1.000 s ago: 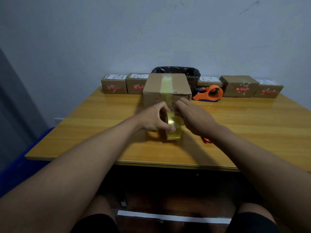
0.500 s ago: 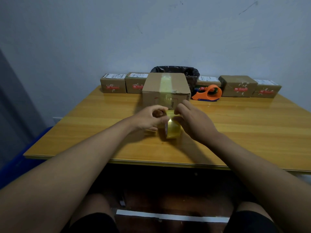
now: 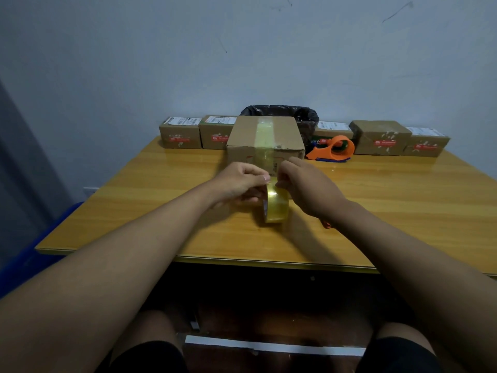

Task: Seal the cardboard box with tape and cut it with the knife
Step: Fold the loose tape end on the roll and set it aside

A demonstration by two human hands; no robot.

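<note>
The cardboard box (image 3: 242, 135) stands mid-table with a strip of clear tape (image 3: 265, 133) along its top and down its front face. In front of it a yellowish tape roll (image 3: 277, 210) stands on edge on the table, joined to the box by the strip. My left hand (image 3: 236, 183) grips the roll from the left, thumb on its top. My right hand (image 3: 306, 185) pinches the tape at the top of the roll from the right. An orange bit of the knife (image 3: 326, 225) shows under my right wrist; the rest is hidden.
An orange tape dispenser (image 3: 333, 149) lies to the right of the box. Several small labelled parcels (image 3: 382, 137) line the back edge by the wall, with a black-lined bin (image 3: 304, 117) behind the box. The table's near edge (image 3: 242, 261) is close to my knees.
My right fingertips came down from the box front to the top of the roll. My left thumb rose to the roll's top. The roll has barely moved.
</note>
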